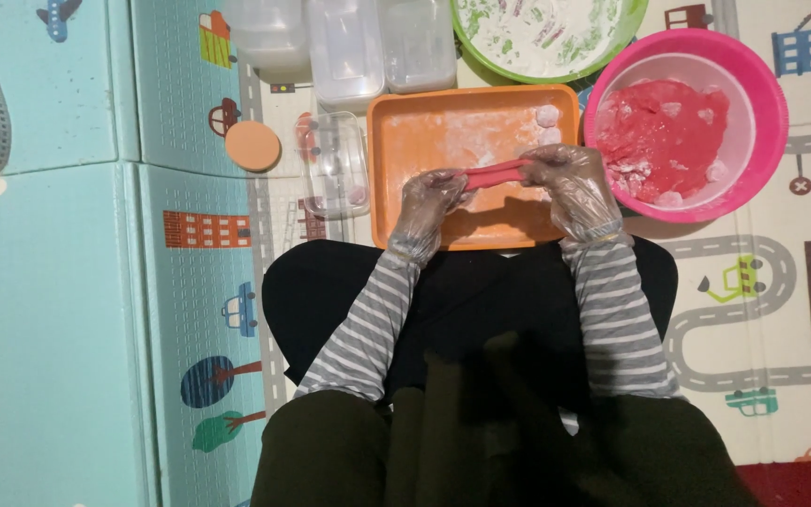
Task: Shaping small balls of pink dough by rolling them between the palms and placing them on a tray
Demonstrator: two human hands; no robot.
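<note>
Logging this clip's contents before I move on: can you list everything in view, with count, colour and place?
dough strip: 1, red, stretched between both hands
tray: 1, orange, floured, centre
dough balls: 2, pale pink, tray's top right corner
pink bowl: 1, right, holds red dough
green bowl: 1, top, floury inside
clear tubs: 3, top centre
small clear box: 1, left of tray
round lid: 1, orange, left of box
play mat: 1, teal and cream, underneath
left hand: clear glove, striped sleeve
right hand: clear glove, striped sleeve
</note>
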